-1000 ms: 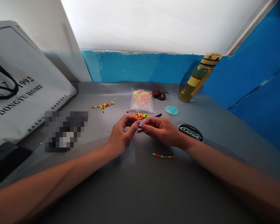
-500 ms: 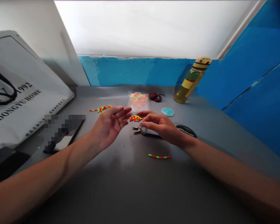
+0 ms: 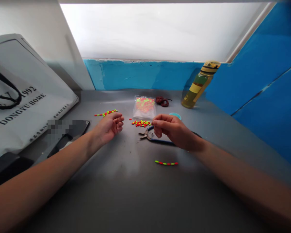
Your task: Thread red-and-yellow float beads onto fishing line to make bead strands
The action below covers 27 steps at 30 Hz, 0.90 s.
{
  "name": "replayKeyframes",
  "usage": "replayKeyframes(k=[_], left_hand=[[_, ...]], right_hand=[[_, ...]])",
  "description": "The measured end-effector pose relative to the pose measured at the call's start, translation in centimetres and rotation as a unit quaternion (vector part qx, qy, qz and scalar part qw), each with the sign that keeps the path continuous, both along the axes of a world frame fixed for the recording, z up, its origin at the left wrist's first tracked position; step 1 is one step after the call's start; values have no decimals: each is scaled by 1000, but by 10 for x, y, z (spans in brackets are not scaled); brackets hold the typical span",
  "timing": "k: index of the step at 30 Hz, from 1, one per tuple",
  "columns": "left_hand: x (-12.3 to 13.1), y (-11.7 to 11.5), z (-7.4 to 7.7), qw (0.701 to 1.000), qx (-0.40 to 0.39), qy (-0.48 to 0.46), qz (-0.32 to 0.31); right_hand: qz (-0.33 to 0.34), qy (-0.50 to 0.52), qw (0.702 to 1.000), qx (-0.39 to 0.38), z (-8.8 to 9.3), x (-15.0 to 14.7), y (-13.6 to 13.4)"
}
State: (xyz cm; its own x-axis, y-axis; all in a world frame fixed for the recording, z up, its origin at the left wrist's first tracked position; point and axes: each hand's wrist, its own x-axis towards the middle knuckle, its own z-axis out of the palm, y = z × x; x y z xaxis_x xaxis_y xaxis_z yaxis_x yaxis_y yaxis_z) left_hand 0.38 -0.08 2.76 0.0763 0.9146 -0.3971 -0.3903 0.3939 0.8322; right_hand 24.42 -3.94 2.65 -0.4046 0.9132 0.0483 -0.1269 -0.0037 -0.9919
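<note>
My left hand [image 3: 108,127] rests curled on the grey table [image 3: 126,168], just below a short row of red and yellow-green beads [image 3: 106,113]. My right hand [image 3: 171,129] has its fingers closed, with nothing visible in them, above the blue handles of small pliers [image 3: 145,135]. Between my hands lies a loose heap of the same bright beads [image 3: 141,123], and behind it is a clear plastic bag of beads [image 3: 144,107]. A second bead row [image 3: 166,163] lies nearer me on the table.
A yellow-green bottle [image 3: 199,84] leans at the back right, near a dark red cord coil [image 3: 162,102]. A teal disc [image 3: 175,116] and a black round spool [image 3: 196,133] sit partly behind my right hand. A white printed bag [image 3: 31,94] and a blurred dark object [image 3: 68,129] lie left.
My hands have drawn apart, and my left hand has moved left and curled from its spread pose. My right hand has shifted up and right, showing more of the pliers' blue handles.
</note>
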Motion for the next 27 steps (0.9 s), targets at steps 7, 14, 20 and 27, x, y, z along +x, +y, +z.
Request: replayKeyframes(k=[7, 14, 20, 27], left_hand=[[-10, 9, -11, 927, 178, 325, -49], [-10, 0, -7, 722, 266, 617, -165], [14, -35, 20, 814, 306, 412, -272], [14, -34, 20, 858, 241, 343, -297]], right_hand=[[-36, -58, 998, 16, 5, -5, -5], [-49, -94, 994, 28, 3, -8, -4], [-12, -136, 988, 75, 4, -11, -9], [-24, -171, 981, 93, 2, -10, -9]])
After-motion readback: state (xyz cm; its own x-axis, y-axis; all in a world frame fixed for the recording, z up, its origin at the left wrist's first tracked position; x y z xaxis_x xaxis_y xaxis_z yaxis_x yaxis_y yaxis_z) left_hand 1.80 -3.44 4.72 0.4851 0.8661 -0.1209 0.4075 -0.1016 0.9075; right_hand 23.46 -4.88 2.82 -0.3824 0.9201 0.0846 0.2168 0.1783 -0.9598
